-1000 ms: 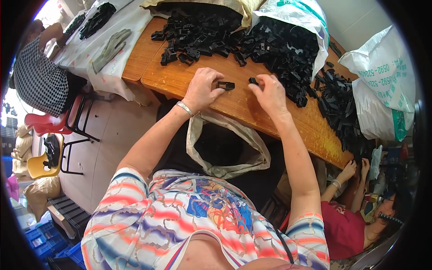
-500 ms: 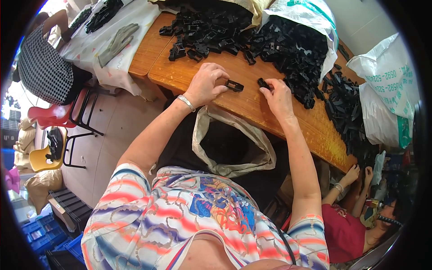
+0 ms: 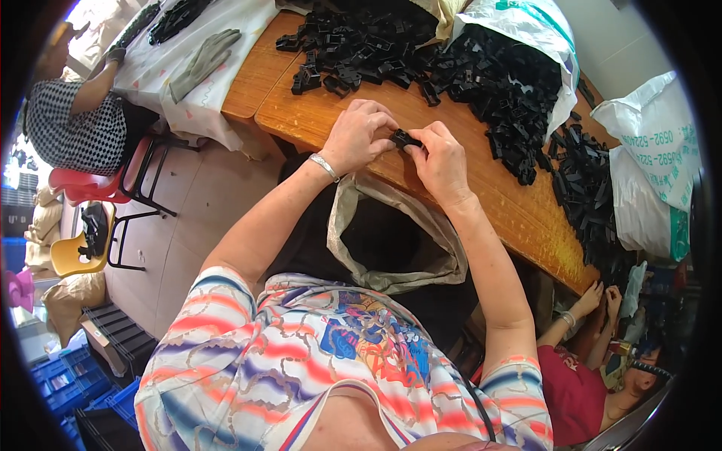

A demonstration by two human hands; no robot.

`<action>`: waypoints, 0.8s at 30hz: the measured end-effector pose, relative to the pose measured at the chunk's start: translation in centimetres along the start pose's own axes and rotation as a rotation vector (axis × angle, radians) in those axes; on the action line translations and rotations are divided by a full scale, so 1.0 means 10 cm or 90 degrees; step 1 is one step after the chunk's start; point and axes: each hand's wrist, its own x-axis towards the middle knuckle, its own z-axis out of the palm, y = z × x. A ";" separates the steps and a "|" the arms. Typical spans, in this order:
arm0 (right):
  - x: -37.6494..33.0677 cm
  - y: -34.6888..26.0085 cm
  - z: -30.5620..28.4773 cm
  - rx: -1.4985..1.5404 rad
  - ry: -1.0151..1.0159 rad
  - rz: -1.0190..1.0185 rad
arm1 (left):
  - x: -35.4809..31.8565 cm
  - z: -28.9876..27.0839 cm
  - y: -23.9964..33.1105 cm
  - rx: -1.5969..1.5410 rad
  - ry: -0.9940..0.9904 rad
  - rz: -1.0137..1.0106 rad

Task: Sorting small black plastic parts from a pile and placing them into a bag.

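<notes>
Both hands have come together at upper centre — left hand (image 3: pixel 361 135) and right hand (image 3: pixel 442 161) pinch one small black plastic clip (image 3: pixel 404 138) over the orange wooden table (image 3: pixel 504 203).

A long wooden bench (image 3: pixel 519 214) runs diagonally from the upper middle of the frame to the right. At upper left a second table under a white cloth (image 3: pixel 218 83) adjoins it. Beneath lies a pale tiled floor (image 3: pixel 195 203). A red stool (image 3: pixel 83 184) and a yellow chair (image 3: pixel 71 259) stand at left, blue crates (image 3: pixel 56 379) at lower left. Bright daylight enters from the upper left.
</notes>
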 end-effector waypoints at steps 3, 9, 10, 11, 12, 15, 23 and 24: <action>-0.09 -0.09 0.11 -0.184 -0.023 -0.127 | -0.02 -0.03 0.00 0.018 0.013 -0.010; -0.12 0.02 0.11 -0.140 0.000 -0.130 | 0.02 0.01 0.00 0.004 0.007 0.040; -0.13 0.01 0.08 -0.117 -0.008 -0.101 | 0.03 -0.04 -0.04 0.013 0.012 0.042; -0.20 0.00 0.03 -0.096 -0.048 -0.049 | 0.03 -0.10 -0.08 -0.017 -0.005 0.057; -0.32 -0.06 -0.02 -0.086 -0.033 -0.066 | 0.02 -0.17 -0.12 -0.049 -0.025 0.071; -0.78 -0.31 -0.09 -0.035 -0.028 -0.091 | 0.02 -0.54 -0.22 0.130 0.077 0.031; -0.97 -0.21 -0.03 0.009 -0.122 -0.073 | 0.13 -0.53 -0.40 0.266 -0.018 0.041; -0.83 -0.19 -0.06 0.018 -0.063 -0.070 | 0.10 -0.51 -0.32 0.224 -0.014 0.036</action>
